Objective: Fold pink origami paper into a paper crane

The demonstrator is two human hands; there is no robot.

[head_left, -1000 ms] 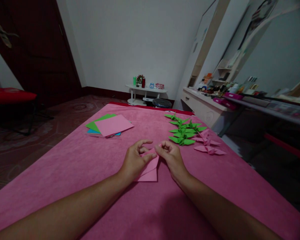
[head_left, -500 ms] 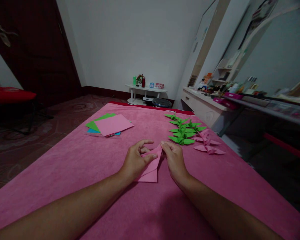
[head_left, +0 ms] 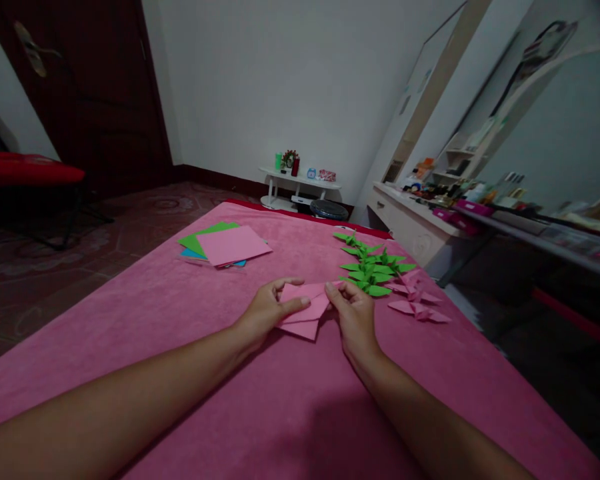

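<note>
My left hand [head_left: 263, 310] holds the folded pink paper [head_left: 307, 310] by its left side, fingers partly hidden; my right hand [head_left: 356, 313] pinches its far right corner. The paper is over the cloth [head_left: 220, 413], left of green paper birds [head_left: 368, 271] overlapping too closely to count.
</note>
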